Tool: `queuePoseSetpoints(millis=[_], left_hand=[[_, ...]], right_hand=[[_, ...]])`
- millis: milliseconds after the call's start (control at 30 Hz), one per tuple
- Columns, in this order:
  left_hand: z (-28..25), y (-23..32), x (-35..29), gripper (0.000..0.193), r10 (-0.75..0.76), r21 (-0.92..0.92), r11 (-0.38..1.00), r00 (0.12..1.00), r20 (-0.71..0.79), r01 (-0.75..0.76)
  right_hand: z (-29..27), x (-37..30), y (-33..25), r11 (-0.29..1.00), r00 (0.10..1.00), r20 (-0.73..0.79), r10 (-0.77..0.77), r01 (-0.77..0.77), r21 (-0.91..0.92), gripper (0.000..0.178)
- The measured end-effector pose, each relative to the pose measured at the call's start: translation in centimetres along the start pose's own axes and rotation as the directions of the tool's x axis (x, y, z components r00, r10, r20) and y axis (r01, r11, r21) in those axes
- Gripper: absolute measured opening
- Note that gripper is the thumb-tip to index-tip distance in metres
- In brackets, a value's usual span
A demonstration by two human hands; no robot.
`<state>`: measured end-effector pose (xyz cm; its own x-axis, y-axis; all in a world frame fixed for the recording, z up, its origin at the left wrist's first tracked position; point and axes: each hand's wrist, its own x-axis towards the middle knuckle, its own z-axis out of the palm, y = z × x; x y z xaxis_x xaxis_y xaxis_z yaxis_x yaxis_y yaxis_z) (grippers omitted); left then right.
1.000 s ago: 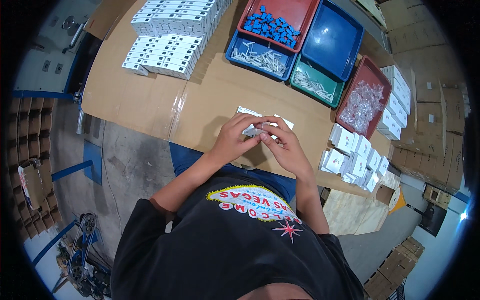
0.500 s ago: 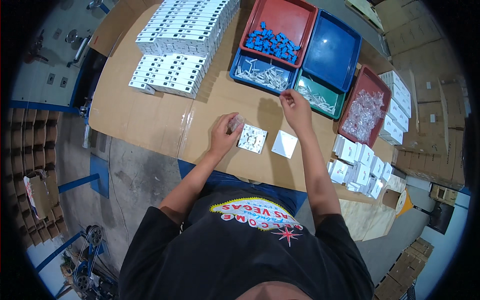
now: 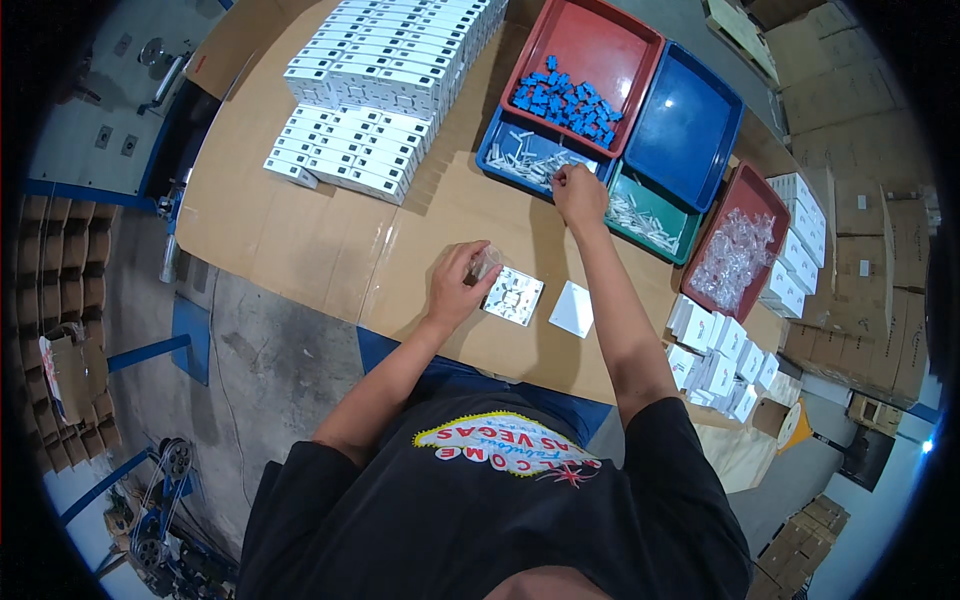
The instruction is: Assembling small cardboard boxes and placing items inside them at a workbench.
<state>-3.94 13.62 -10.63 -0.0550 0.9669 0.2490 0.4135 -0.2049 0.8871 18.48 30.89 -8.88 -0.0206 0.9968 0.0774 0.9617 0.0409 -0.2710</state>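
Right hand (image 3: 580, 198) reached tray (image 3: 515, 181), grip unclear; left (image 3: 455, 290) holds plastic (image 3: 484, 263); cardboard tabletop (image 3: 325, 235), concrete floor (image 3: 280, 345).

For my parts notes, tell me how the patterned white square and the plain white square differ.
The patterned square shows dark details on its face; the plain square looks blank. The patterned square lies by the left hand, the plain square beside the right forearm. Both are white and lie on cardboard.

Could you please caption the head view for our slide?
Left hand holding clear plastic, right hand at a blue tray.
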Motion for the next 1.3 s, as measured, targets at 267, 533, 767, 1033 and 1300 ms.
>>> queuePoseSetpoints(millis=[267, 533, 767, 1033, 1300], left_hand=[[0.4, -0.9, -0.2, 0.043, -0.001, 0.010, 1.000, 0.999, -0.049, 0.001], [-0.3, -0.6, 0.1, 0.044, 0.049, 0.058, 0.997, 0.999, -0.013, -0.048], [0.1, -0.5, -0.2, 0.044, 0.076, 0.037, 0.996, 0.997, -0.034, -0.075], [-0.1, -0.6, -0.1, 0.043, 0.112, 0.032, 0.993, 0.993, -0.042, -0.111], [0.0, -0.7, -0.2, 0.043, 0.100, 0.032, 0.995, 0.995, -0.031, -0.099]], right_hand=[[-2.8, -1.3, 0.9, 0.930, 0.968, 0.025, 0.248, -0.245, 0.274, 0.023], [-4.4, -7.2, 2.6, 0.534, 0.963, 0.124, 0.240, -0.237, 0.812, 0.007], [-2.6, -13.4, -2.4, 0.257, 0.949, 0.306, 0.076, -0.315, 0.914, 0.014], [-1.5, -13.6, -4.6, 0.441, 0.914, 0.407, -0.005, -0.363, 0.821, 0.012], [-0.3, -14.2, -5.0, 0.543, 0.954, 0.294, -0.053, -0.219, 0.810, 0.018]])
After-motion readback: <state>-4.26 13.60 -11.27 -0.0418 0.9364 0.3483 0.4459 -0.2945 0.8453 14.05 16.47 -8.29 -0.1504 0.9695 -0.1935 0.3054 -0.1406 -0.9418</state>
